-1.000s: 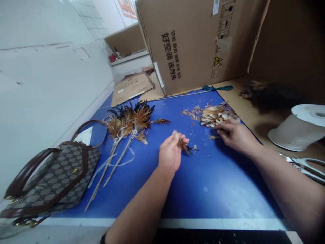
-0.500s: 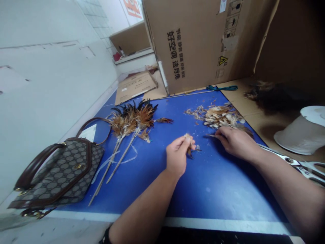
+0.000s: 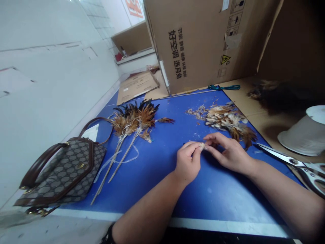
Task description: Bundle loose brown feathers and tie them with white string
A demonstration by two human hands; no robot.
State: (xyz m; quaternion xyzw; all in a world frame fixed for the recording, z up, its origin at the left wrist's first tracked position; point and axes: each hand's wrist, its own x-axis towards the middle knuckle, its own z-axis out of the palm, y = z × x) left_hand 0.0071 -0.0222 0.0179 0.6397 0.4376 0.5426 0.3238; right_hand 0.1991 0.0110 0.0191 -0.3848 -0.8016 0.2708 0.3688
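Observation:
My left hand (image 3: 188,162) is closed in a pinch around a small bunch of feathers (image 3: 202,146), whose pale ends poke out past the fingertips; the rest of it is hidden by the hand. Close against that bunch, my right hand (image 3: 227,150) has its thumb and forefinger apart, the thumb tip at the pale ends. Beyond the right hand lies a loose pile of brown and cream feathers (image 3: 220,117). To the left, feather-topped sticks (image 3: 118,152) lie on the blue table (image 3: 152,189), with a translucent ribbon (image 3: 130,158) across them.
Scissors (image 3: 291,161) lie partly open at the right, beside a large spool (image 3: 299,134). A patterned handbag (image 3: 68,169) stands at the left edge. At the back are a big cardboard box (image 3: 200,44), a teal cord bundle (image 3: 224,87) and flat cardboard (image 3: 138,86). Dark feathers (image 3: 279,96) lie far right.
My right hand has moved left from beside the pile, where it pinched a feather, to my left hand's bunch. My left hand has shifted slightly right and turned its fingertips toward it.

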